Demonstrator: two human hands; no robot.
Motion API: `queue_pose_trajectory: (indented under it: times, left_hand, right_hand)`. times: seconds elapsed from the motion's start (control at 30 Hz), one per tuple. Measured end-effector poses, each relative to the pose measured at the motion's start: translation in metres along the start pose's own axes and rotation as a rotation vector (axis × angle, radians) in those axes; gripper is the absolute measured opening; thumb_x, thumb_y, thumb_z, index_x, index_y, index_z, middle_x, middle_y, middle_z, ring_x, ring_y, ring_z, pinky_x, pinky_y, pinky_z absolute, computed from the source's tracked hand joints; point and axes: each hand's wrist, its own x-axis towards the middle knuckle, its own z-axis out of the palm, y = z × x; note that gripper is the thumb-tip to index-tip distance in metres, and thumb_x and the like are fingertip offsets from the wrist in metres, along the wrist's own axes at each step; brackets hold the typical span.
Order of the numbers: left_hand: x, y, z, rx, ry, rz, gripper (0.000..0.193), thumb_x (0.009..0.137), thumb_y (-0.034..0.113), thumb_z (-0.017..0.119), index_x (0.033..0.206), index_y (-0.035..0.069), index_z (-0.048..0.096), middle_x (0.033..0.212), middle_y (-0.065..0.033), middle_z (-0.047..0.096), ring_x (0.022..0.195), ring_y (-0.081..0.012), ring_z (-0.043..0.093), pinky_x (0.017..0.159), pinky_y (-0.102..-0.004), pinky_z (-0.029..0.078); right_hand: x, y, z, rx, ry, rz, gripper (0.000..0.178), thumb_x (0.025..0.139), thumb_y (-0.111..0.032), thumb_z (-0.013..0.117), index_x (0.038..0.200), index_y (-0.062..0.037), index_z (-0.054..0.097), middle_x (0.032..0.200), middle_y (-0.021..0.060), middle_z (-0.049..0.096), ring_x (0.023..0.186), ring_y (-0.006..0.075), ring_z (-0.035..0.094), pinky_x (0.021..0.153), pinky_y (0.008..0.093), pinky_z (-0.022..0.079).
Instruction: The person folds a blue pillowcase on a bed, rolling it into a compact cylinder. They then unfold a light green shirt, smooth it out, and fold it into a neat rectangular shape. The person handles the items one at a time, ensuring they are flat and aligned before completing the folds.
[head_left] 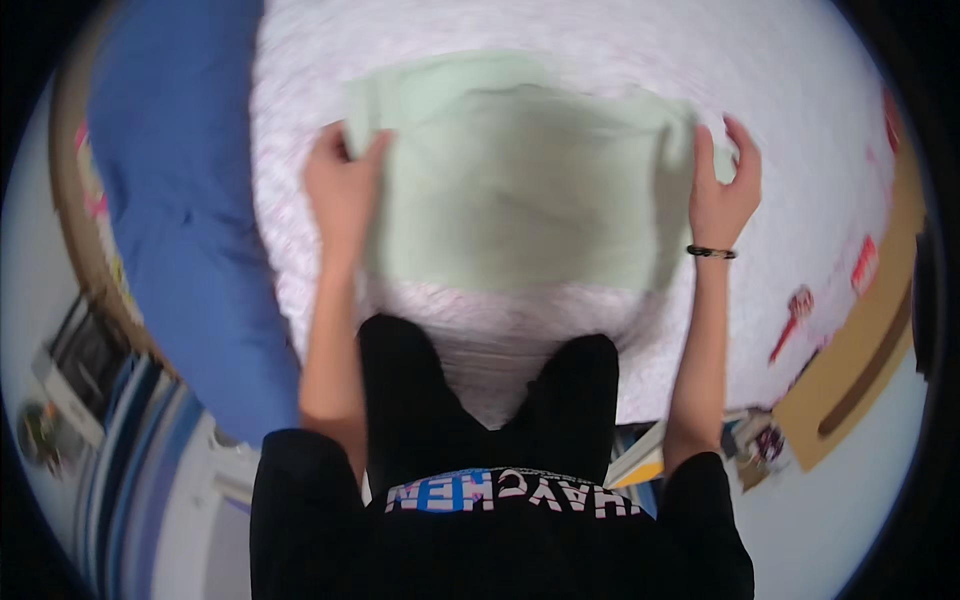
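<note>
A pale green shirt (520, 190) is spread over the patterned bedding before me, its outline blurred by motion. A curved edge like a neckline runs near its far side. At the shirt's left edge, my left hand (345, 190) grips the cloth between thumb and fingers. My right hand (724, 190), with a dark bead bracelet (712, 253) at the wrist, has the right edge of the shirt, and a bit of green cloth shows between its thumb and fingers. Folds lie beside both hands, and the fingertips of the left are partly hidden by the cloth.
Blue fabric (190, 200) stretches along the bed's left side. On the right lie a red slender object (792, 322) and a red packet (864, 265) near the wooden bed edge (850, 370). My knees (575, 385) are at the near side of the bedding.
</note>
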Motion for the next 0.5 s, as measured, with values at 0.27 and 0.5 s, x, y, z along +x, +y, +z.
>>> queue_pose_trajectory:
  times: [0.27, 0.5]
  left_hand:
    - [0.033, 0.014, -0.017, -0.408, -0.578, -0.43, 0.04, 0.089, 0.021, 0.069, 0.122, 0.0, 0.06, 0.108, -0.0061, 0.067, 0.095, -0.013, 0.064, 0.082, -0.0275, 0.051]
    - [0.033, 0.048, 0.011, -0.386, -0.74, -0.523, 0.066, 0.086, 0.014, 0.074, 0.141, -0.001, 0.041, 0.128, -0.0127, 0.06, 0.114, -0.0199, 0.061, 0.095, -0.0329, 0.052]
  right_hand:
    - [-0.059, 0.096, -0.036, 0.579, -0.283, 0.905, 0.056, 0.077, -0.024, 0.083, 0.12, 0.0042, 0.058, 0.1, 0.0075, 0.069, 0.086, 0.0121, 0.065, 0.075, 0.0252, 0.051]
    - [-0.01, 0.084, -0.022, 0.99, -0.615, 0.958, 0.043, 0.084, -0.008, 0.073, 0.123, 0.003, 0.058, 0.117, 0.0109, 0.065, 0.105, 0.0186, 0.064, 0.09, 0.0331, 0.053]
